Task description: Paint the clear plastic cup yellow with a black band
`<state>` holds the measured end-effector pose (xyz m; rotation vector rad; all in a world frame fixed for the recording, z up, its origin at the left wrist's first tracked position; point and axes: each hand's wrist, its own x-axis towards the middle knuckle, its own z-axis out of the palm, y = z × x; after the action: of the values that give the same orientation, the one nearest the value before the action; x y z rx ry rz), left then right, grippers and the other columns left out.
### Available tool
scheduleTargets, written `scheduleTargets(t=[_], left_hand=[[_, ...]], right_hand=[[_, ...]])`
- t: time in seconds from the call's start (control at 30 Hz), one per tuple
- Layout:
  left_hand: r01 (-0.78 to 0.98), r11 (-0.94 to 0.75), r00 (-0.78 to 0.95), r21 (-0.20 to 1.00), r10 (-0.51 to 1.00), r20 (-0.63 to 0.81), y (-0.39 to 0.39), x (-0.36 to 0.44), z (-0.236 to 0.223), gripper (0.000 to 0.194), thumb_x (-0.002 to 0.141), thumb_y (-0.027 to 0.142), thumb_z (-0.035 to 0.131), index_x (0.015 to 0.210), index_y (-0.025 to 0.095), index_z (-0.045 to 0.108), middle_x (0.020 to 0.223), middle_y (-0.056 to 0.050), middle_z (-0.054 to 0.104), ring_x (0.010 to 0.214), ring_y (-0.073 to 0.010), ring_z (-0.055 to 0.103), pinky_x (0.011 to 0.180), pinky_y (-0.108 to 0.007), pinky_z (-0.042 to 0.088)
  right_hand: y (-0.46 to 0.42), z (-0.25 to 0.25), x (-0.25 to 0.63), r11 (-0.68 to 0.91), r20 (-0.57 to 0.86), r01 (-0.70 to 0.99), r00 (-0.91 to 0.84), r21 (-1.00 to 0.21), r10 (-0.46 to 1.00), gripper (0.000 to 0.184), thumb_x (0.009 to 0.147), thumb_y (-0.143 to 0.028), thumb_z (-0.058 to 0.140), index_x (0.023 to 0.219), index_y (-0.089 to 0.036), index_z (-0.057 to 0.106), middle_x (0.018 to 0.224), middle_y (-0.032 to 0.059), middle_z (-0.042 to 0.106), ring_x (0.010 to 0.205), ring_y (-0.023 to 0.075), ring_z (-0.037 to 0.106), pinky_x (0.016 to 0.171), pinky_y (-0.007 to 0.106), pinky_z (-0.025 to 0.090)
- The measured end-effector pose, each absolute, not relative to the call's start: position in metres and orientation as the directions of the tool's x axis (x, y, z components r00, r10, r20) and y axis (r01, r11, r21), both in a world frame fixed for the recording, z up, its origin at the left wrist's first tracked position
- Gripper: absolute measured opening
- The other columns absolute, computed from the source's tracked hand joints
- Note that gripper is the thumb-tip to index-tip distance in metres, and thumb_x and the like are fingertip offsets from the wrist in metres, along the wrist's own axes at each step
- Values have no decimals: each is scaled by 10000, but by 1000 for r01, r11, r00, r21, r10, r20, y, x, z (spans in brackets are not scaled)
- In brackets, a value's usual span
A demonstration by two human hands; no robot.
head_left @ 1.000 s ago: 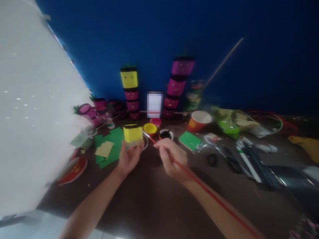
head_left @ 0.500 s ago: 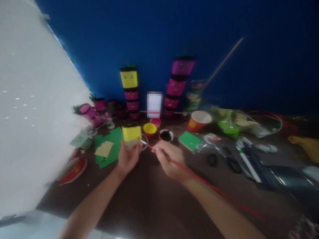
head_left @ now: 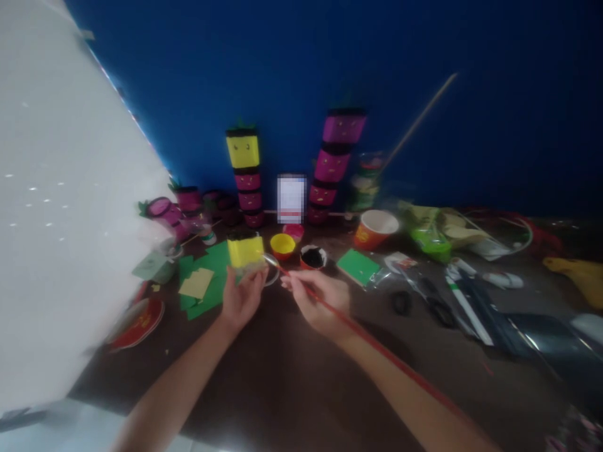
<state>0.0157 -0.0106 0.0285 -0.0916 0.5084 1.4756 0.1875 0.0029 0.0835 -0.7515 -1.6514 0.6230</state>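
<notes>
My left hand (head_left: 242,298) is closed around the lower end of a paper cup (head_left: 245,251), painted yellow with a dark rim at its far end. In my right hand (head_left: 323,298) is a long red paintbrush (head_left: 372,339), pinched near its tip. The bristles are close to the cup's right side; blur hides whether they touch it. Just beyond are a small cup of yellow paint (head_left: 282,245) and a cup of black paint (head_left: 313,257). A pink paint cup (head_left: 294,231) sits behind them. Under the hands shows part of a clear round rim (head_left: 273,276).
Against the blue wall stand two stacks of painted cups with faces, a yellow-topped stack (head_left: 244,150) and a purple stack (head_left: 332,163). Green paper (head_left: 207,301) lies left. Rightward are a red paper cup (head_left: 374,229), green card (head_left: 358,267), scissors (head_left: 440,307) and a black roll (head_left: 546,339).
The yellow cup has shifted slightly left in my left hand. The brush tip has risen a little and drawn slightly away from the cup's lower right side.
</notes>
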Motion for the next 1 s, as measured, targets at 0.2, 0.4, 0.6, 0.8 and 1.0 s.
scheduleTargets(t=[0.2, 0.4, 0.6, 0.8, 1.0], left_hand=[[-969, 86, -20, 230, 905, -424, -11, 18, 32, 612, 915, 524, 245, 1281, 76, 445, 906, -140, 697, 871, -166, 684, 748, -196, 542], [-972, 64, -55, 228, 875, -482, -11, 20, 39, 624, 907, 535, 273, 1260, 58, 467, 894, -142, 696, 839, -165, 686, 709, -194, 552], [-972, 39, -79, 233, 876, -476, -10, 21, 37, 632, 895, 553, 294, 1203, 49, 519, 874, -142, 696, 859, -167, 681, 729, -192, 549], [-972, 61, -53, 229, 885, -463, -10, 20, 35, 630, 905, 538, 274, 1232, 44, 486, 882, -153, 699, 871, -178, 684, 743, -202, 545], [-971, 84, -24, 225, 898, -439, -11, 19, 35, 626, 911, 533, 246, 1256, 54, 455, 902, -156, 700, 884, -175, 685, 744, -196, 543]], right_hand=[[4, 88, 189, 707, 669, 216, -228, -674, 707, 97, 786, -129, 586, 837, -182, 650, 728, 14, 735, 626, 125, 694, 625, 210, 569], [3, 90, 191, 741, 705, 244, -231, -626, 671, 105, 775, -108, 567, 805, -182, 636, 678, -3, 716, 589, 110, 669, 611, 200, 541], [5, 88, 191, 712, 656, 276, -278, -645, 702, 96, 796, -148, 543, 763, -185, 625, 656, -5, 702, 565, 105, 652, 584, 192, 525], [4, 87, 191, 704, 666, 265, -228, -659, 710, 106, 801, -133, 539, 822, -189, 626, 704, -3, 708, 598, 104, 659, 612, 192, 526], [5, 89, 191, 706, 668, 245, -229, -665, 708, 121, 786, -125, 552, 862, -191, 619, 708, 5, 692, 587, 110, 640, 600, 213, 530]])
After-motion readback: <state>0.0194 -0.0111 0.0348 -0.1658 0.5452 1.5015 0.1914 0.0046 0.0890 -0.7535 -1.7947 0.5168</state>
